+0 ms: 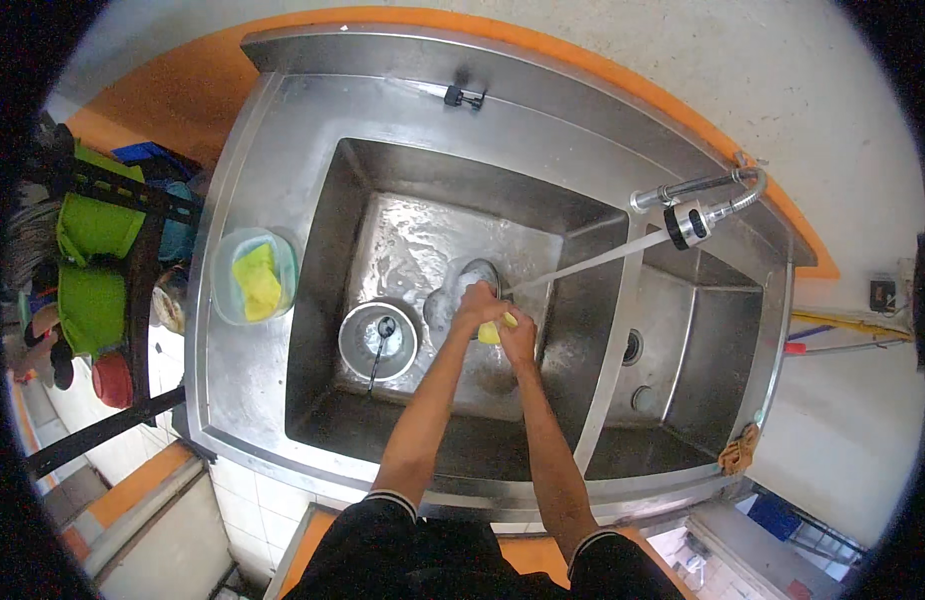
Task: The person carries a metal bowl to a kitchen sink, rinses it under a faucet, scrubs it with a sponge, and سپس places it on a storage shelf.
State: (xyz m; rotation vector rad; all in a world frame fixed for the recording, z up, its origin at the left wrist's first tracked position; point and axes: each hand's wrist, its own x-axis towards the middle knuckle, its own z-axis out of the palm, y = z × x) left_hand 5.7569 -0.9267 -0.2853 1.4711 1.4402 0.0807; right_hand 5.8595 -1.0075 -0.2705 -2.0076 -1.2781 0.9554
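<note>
My left hand (479,303) is over a soapy round metal dish (479,274) in the large sink basin. Its fingers look curled, but what they hold is hidden. Close beside it, my right hand (518,339) grips a yellow sponge (491,331), which sits between the two hands. A stream of water (582,264) falls from the tap head (687,225) to just right of my left hand. Another round, sudsy piece (437,307) lies left of the dish. A round metal pot (347,352) with a spoon (378,352) leaning in it stands at the basin's left.
A clear plastic tub (220,296) holding a yellow-green sponge (257,281) sits on the left counter. A smaller basin (721,352) adjoins on the right. An orange cloth (738,450) hangs at the right front corner. A dark rack (151,300) stands left, with green baskets (94,300).
</note>
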